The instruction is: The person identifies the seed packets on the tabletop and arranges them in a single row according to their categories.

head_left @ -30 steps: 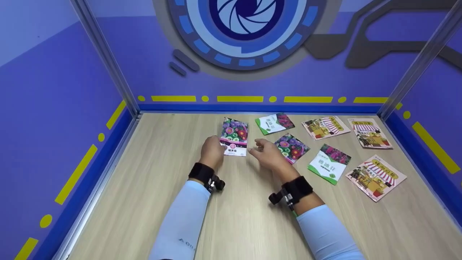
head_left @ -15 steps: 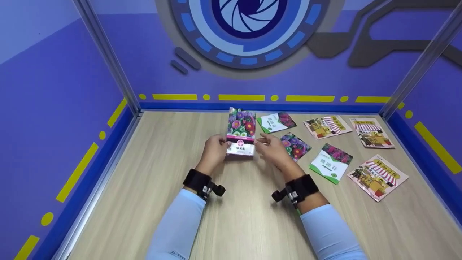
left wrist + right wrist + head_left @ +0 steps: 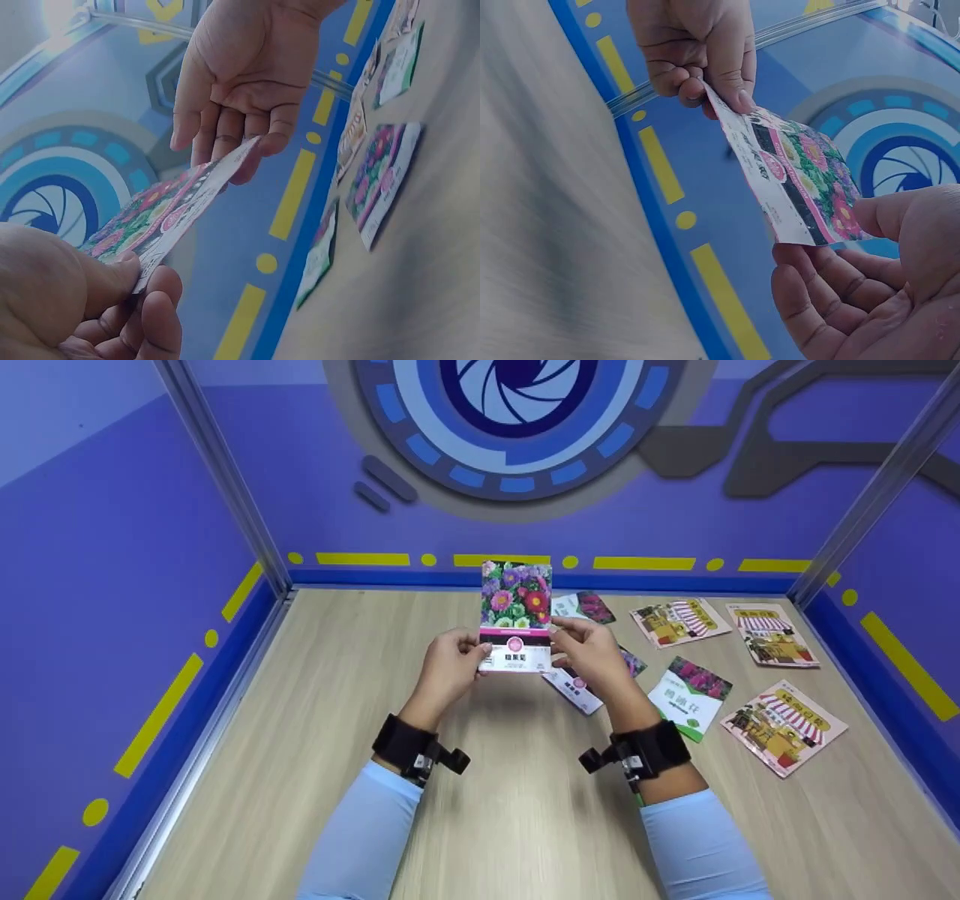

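Note:
In the head view, a flower seed packet (image 3: 515, 596) is raised off the table, its printed front toward me. My left hand (image 3: 450, 664) pinches its lower left edge, with the thumb on the front. At the opposite edge, my right hand (image 3: 592, 656) holds the packet between thumb and fingers. The right wrist view shows those right fingers (image 3: 810, 300) partly behind the packet. Below the right hand lies a second packet with the same flower print (image 3: 574, 690), partly covered by that hand.
A green-and-white packet (image 3: 566, 606) lies partly hidden behind the raised one. Another green-and-white packet (image 3: 686, 697) lies to the right. Pink packets with a striped awning (image 3: 784, 727) lie farther right. Purple walls (image 3: 300, 495) border the wooden table (image 3: 300, 720).
Both hands have lifted the packet from the table, tilting its front toward me and moving it slightly right. The right hand, apart from it at first, has come to its edge.

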Motion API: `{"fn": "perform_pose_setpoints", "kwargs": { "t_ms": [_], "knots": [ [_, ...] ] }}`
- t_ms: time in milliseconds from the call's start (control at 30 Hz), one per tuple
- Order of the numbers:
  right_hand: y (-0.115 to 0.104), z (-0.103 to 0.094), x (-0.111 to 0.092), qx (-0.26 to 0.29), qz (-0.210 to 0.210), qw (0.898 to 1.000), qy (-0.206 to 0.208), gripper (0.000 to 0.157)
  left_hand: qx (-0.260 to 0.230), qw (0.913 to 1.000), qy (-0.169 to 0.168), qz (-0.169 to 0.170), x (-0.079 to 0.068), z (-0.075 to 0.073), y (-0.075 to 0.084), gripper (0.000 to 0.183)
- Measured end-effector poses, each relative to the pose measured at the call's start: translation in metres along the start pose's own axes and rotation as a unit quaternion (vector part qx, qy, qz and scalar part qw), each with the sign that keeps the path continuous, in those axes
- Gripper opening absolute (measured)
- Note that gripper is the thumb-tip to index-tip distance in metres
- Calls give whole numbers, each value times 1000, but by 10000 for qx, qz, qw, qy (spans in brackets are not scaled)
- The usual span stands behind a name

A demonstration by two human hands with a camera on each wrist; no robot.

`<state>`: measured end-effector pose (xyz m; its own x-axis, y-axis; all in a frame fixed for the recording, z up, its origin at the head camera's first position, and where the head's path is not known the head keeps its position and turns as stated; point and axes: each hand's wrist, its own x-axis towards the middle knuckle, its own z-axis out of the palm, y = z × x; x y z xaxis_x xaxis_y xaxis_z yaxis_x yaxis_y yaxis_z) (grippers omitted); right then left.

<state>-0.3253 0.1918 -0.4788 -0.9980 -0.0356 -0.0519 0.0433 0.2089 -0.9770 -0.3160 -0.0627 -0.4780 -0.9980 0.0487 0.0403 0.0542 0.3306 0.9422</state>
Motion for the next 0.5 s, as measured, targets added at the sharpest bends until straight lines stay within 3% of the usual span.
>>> {"fn": "perform_pose_setpoints", "kwargs": {
  "t_ms": [200,500],
  "knots": [
    [-15,-8,-12,-159,-396,9990,141,41,-126,9999,-23,17,-13,-2,16,9],
    [-24,-20,-21,-690,-771,9944,234,30,-18,9992,-247,317,-24,-3,25,11]
  ]
}}
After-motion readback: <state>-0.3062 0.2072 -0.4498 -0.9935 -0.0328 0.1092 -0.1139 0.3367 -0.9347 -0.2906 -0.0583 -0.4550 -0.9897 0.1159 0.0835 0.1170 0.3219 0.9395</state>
